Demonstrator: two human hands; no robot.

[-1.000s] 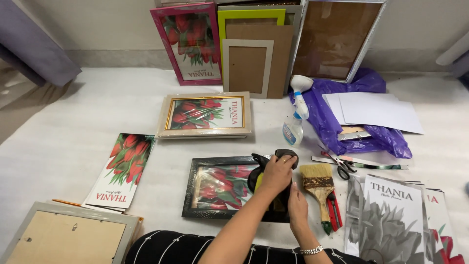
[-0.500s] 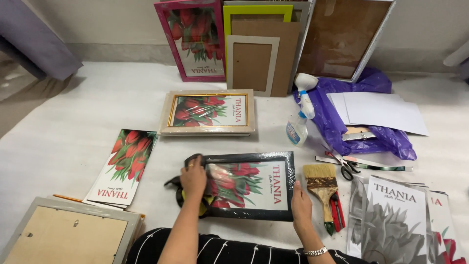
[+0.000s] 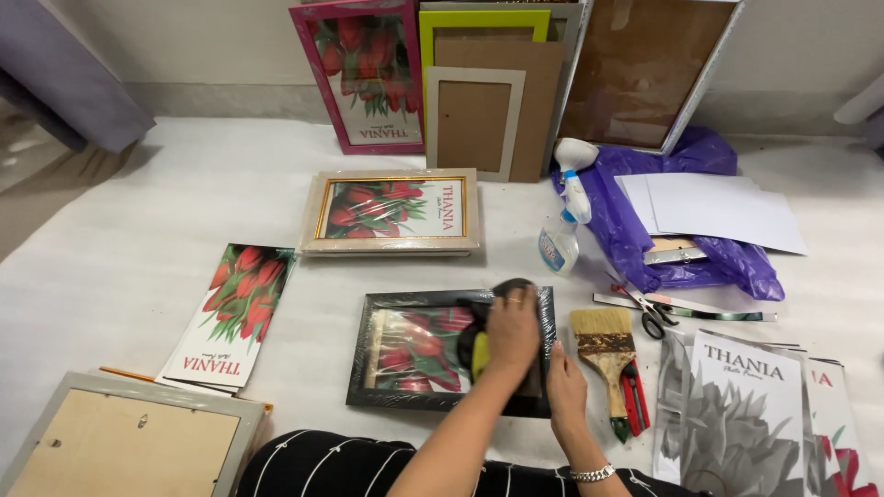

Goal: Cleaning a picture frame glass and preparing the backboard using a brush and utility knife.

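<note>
- Black picture frame (image 3: pixel 405 354) lies flat on the white sheet-covered surface (image 3: pixel 138 230), straight in front of the person, wrapped in clear film; a red tulip print shows under the film.
- Left hand (image 3: pixel 512 329) lies palm-down on the right half of the black frame, pressing a dark cloth or pad with a yellow part (image 3: pixel 476 350) against the film. Fingers are curled over the pad, holding it; a ring shows on one finger.
- Right hand (image 3: pixel 565 387) rests at the frame's lower right corner, fingers together and flat against the frame edge. It touches the frame; whether it clasps anything I cannot tell. A metal bracelet (image 3: pixel 591 475) sits on the wrist.
- Just right of the frame: a wide paintbrush (image 3: pixel 603 345) with pale bristles, and a red-handled tool (image 3: pixel 633 398) beside its handle.
- Further right: scissors (image 3: pixel 650 313) lying over a long flat ruler-like strip (image 3: pixel 709 310), and a stack of grey flower prints (image 3: pixel 737 414).
- Above the brush: a spray bottle (image 3: pixel 564 225) with a white trigger head, beside a purple plastic bag (image 3: pixel 681 248) carrying white paper sheets (image 3: pixel 718 210).
- Behind the black frame: a gold-edged frame (image 3: pixel 391 212) with a tulip print, lying flat.
- Left: loose tulip prints (image 3: pixel 230 313); a grey frame lying back-side up (image 3: pixel 120 442) at the lower left corner.
- Against the wall: a pink frame (image 3: pixel 359 74), a green frame (image 3: pixel 483 23), a small grey frame (image 3: pixel 474 120) and a large white frame (image 3: pixel 645 69), all leaning.
</note>
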